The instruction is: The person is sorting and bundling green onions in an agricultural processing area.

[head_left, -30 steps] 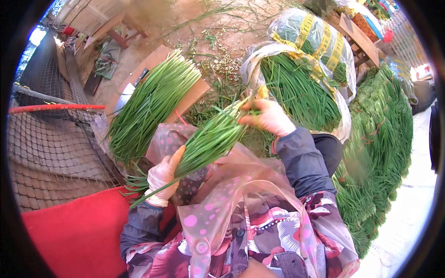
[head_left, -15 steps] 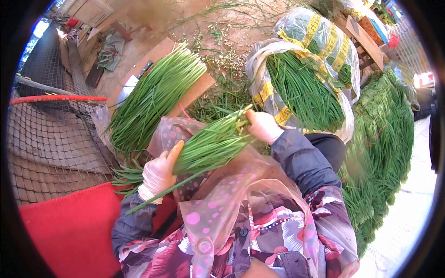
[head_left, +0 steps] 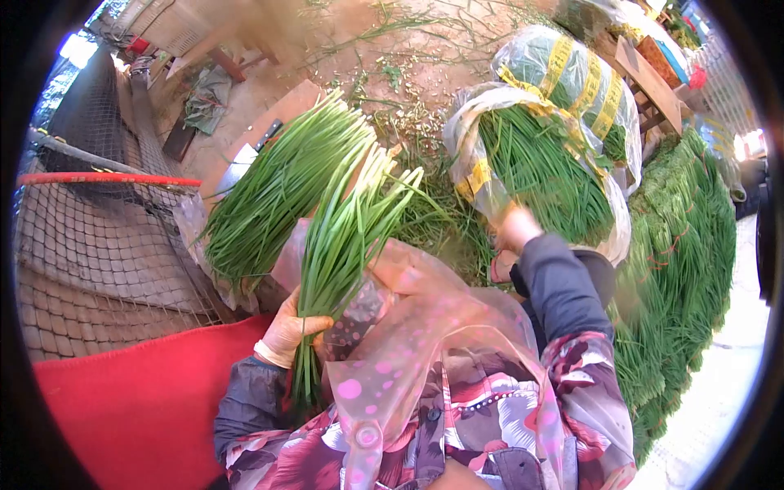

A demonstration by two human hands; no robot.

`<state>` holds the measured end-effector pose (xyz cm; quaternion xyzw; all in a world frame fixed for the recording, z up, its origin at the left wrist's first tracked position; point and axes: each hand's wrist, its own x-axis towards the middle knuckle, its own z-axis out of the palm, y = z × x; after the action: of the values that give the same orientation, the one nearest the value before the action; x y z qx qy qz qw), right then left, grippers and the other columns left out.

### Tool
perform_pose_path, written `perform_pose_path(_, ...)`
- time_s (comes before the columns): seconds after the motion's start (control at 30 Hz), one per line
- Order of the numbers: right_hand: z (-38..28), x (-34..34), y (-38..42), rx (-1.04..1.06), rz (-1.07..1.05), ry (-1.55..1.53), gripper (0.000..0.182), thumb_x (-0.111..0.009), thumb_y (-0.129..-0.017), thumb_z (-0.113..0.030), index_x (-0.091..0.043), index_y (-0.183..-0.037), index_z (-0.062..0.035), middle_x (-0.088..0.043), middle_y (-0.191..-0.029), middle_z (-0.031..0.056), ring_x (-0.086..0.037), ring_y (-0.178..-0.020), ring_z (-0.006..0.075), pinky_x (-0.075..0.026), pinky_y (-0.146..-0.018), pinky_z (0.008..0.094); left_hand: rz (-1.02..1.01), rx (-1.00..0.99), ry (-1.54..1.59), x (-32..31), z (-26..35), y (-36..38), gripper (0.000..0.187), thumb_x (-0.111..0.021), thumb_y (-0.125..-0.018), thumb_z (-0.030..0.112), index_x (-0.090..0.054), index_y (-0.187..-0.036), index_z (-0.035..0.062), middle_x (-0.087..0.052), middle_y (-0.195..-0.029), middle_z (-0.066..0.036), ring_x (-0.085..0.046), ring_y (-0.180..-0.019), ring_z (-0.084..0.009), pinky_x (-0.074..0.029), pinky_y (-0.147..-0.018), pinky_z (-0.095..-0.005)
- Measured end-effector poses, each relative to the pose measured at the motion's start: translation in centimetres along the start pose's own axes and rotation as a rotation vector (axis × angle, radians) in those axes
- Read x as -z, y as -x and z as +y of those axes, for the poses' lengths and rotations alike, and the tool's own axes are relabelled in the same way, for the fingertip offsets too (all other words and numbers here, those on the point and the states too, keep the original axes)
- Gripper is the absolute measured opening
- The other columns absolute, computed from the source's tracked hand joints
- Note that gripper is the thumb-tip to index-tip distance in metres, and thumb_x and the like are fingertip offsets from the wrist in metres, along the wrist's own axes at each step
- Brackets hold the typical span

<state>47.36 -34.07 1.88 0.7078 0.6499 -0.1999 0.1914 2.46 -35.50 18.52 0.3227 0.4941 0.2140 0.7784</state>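
My gloved left hand (head_left: pixel 296 328) is closed round the lower, leafy part of a bunch of green stalks (head_left: pixel 343 245), whose pale ends point up and right. Beyond it a larger pile of the same stalks (head_left: pixel 282 184) lies on a board (head_left: pixel 302 100), with a knife (head_left: pixel 237 167) at its left side. My right hand (head_left: pixel 516 229) is at the near edge of an open plastic bag (head_left: pixel 463 139) filled with green stalks (head_left: pixel 539 167). That hand is blurred, so its fingers cannot be made out.
A second wrapped bag (head_left: pixel 563 69) with yellow tape stands behind the open one. A long heap of greens (head_left: pixel 682 286) runs down the right. Netting (head_left: pixel 90 269) and a red cloth (head_left: pixel 147 400) are at left. Trimmings (head_left: pixel 416 131) litter the ground.
The bunch has turned from lying across my lap to pointing up and away, held by my left hand alone. My right hand has let go of it and moved right to the bag.
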Motion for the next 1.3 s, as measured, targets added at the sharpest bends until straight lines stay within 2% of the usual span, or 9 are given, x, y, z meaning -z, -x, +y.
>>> perform_pose_path(0.23,-5.5,11.4,5.7,0.170,0.407,-0.992,0.058,-0.078,-0.072,-0.032,-0.062,-0.118,-0.0020,-0.062,-0.116,0.0196,-0.061,-0.106,0.0280,-0.045,-0.093,0.0346,0.021,0.062,-0.094,-1.5,0.4,-0.2,0.051,-0.069,-0.069,-0.003,-0.057,-0.118,0.0071,-0.061,-0.082,-0.003,-0.053,-0.050,-0.0104,-0.044,-0.045,-0.0227)
perform_pose_path(0.3,-8.0,13.3,5.0,0.478,0.742,-0.716,0.054,-0.077,-0.073,-0.026,-0.061,-0.119,-0.0026,-0.064,-0.111,0.0182,-0.062,-0.101,0.0287,-0.044,-0.093,0.0374,0.017,0.079,-0.113,-2.3,0.6,-0.6,0.050,-0.070,-0.069,-0.002,-0.057,-0.116,0.0059,-0.061,-0.080,-0.003,-0.053,-0.050,-0.0111,-0.044,-0.045,-0.0234)
perform_pose_path(0.33,-9.1,14.4,5.2,0.522,0.547,-0.627,0.050,-0.075,-0.077,-0.023,-0.061,-0.120,-0.0023,-0.068,-0.100,0.0154,-0.065,-0.092,0.0250,-0.048,-0.086,0.0354,0.010,0.079,-0.117,-2.6,0.5,-0.7,0.050,-0.070,-0.069,-0.002,-0.057,-0.116,0.0059,-0.061,-0.080,-0.003,-0.053,-0.050,-0.0111,-0.044,-0.045,-0.0234)
perform_pose_path(0.43,-10.4,10.1,1.4,0.372,0.320,-1.428,0.030,-0.064,-0.086,-0.017,-0.064,-0.111,-0.0002,-0.068,-0.088,0.0067,-0.063,-0.074,0.0123,-0.050,-0.065,0.0292,-0.038,0.114,-0.130,-2.5,0.2,-0.8,0.045,-0.070,-0.070,-0.002,-0.058,-0.113,0.0038,-0.062,-0.076,-0.006,-0.054,-0.049,-0.0134,-0.043,-0.044,-0.0246)
perform_pose_path(0.57,-2.2,12.4,2.3,-0.031,0.476,-1.913,0.025,-0.063,-0.083,-0.010,-0.066,-0.104,0.0021,-0.067,-0.086,0.0106,-0.063,-0.071,0.0167,-0.050,-0.063,0.0283,-0.066,0.177,0.018,-0.3,-1.2,0.1,0.040,-0.071,-0.071,-0.001,-0.058,-0.109,0.0030,-0.061,-0.073,-0.007,-0.054,-0.047,-0.0145,-0.043,-0.043,-0.0254)
perform_pose_path(0.67,-2.4,11.0,4.0,0.029,0.258,-0.239,0.044,-0.069,-0.082,-0.023,-0.061,-0.119,-0.0017,-0.066,-0.078,0.0066,-0.062,-0.069,0.0152,-0.049,-0.068,0.0264,-0.013,0.107,-0.061,-0.5,-1.3,-0.3,0.041,-0.071,-0.071,-0.001,-0.058,-0.110,0.0033,-0.061,-0.073,-0.007,-0.054,-0.047,-0.0143,-0.043,-0.043,-0.0251)
perform_pose_path(0.8,-8.4,16.1,7.6,0.159,-0.037,-1.449,0.047,-0.062,-0.088,-0.035,-0.057,-0.123,-0.0030,-0.067,-0.081,0.0064,-0.059,-0.063,0.0092,-0.044,-0.057,0.0213,-0.008,0.041,-0.062,-1.6,-1.7,-1.3,0.045,-0.072,-0.071,-0.003,-0.058,-0.113,0.0058,-0.062,-0.077,-0.004,-0.055,-0.051,-0.0128,-0.045,-0.045,-0.0241)
perform_pose_path(1.13,-11.4,11.4,3.9,0.350,-0.327,-1.405,0.025,-0.065,-0.087,-0.021,-0.064,-0.099,0.0010,-0.067,-0.078,0.0082,-0.064,-0.064,0.0142,-0.051,-0.056,0.0255,-0.113,0.092,-0.066,-1.1,-1.4,-0.9,0.065,-0.073,-0.072,-0.006,-0.049,-0.130,0.0092,-0.063,-0.093,-0.003,-0.057,-0.061,-0.0092,-0.047,-0.049,-0.0219)
perform_pose_path(1.3,-9.2,12.4,4.6,0.151,0.001,-1.484,0.022,-0.060,-0.091,-0.021,-0.065,-0.099,-0.0010,-0.068,-0.077,0.0078,-0.064,-0.063,0.0130,-0.049,-0.054,0.0242,-0.145,0.057,-0.076,-1.4,-1.3,-1.2,0.065,-0.074,-0.071,-0.004,-0.049,-0.129,0.0079,-0.062,-0.087,-0.004,-0.056,-0.056,-0.0110,-0.046,-0.048,-0.0221)
